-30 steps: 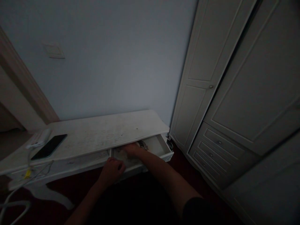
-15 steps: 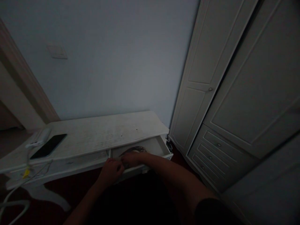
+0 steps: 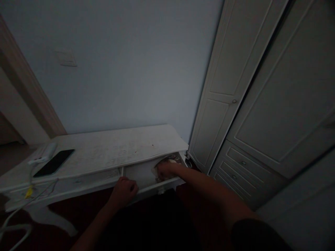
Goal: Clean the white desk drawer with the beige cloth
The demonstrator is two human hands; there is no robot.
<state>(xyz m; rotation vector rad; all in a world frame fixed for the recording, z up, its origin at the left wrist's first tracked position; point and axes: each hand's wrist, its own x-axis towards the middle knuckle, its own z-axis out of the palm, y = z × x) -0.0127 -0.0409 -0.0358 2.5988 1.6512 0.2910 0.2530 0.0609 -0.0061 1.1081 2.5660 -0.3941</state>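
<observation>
A low white table (image 3: 110,150) stands against the wall with its right-hand drawer (image 3: 138,174) pulled open. My left hand (image 3: 124,191) is curled over the drawer's front edge near its left corner. My right hand (image 3: 164,170) reaches into the right part of the drawer and rests on a round patterned object (image 3: 172,161), with the fingers bent around its near side. Dim light blurs what that object is.
A black phone (image 3: 54,162) and a white box (image 3: 44,153) lie at the table's left end, with white cables (image 3: 13,223) hanging to the floor. A white wardrobe (image 3: 261,104) with small drawers stands close on the right. The floor is dark.
My right hand has moved from the drawer's left-middle to its right side, and the patterned object has shifted right with it. My left hand has stayed on the drawer's front.
</observation>
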